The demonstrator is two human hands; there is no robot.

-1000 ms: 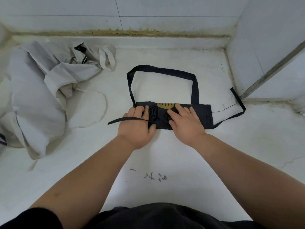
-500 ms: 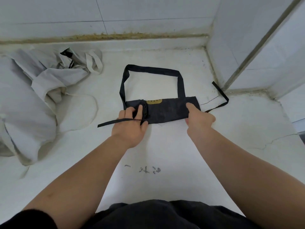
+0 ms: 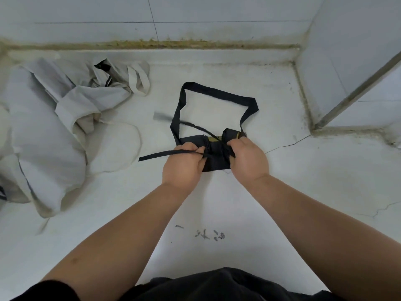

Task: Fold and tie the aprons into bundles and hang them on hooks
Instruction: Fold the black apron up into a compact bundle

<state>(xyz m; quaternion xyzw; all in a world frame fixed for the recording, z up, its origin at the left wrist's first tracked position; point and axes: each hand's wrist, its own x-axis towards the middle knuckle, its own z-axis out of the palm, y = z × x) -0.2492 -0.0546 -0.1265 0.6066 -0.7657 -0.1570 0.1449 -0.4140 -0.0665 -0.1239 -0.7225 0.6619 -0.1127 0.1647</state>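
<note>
Gripping both ends now: left hand (image 3: pixel 184 168) pinches the left tie (image 3: pixel 160 154) against the bunched end of the black apron (image 3: pixel 217 164), and the right hand (image 3: pixel 248 159) has its fingers curled over the other end.

Change vs half a second ago: the right hand has brought the right end in toward the left grip. The strip is now roughly half as long and thicker. The right tie (image 3: pixel 171 118) has whipped across and shows as a blur beyond the left grip.

Read: folding is nearly done and tying looks like the next step. One tie is already in hand; the other has to be picked up.

Orientation: the bundle lies flat on the counter (image 3: pixel 303 192), directly between the two grips. Its long axis still runs left-right, grip to grip. The gold label (image 3: pixel 213 139) shows at the far edge. The neck loop (image 3: pixel 219 92) points away from the person, beyond both grips, lying open. The left tie trails outward left of the left grip.

White aprons (image 3: pixel 43 127) sit heaped well left of the left grip, not yet bundled. No hooks in view.
</note>
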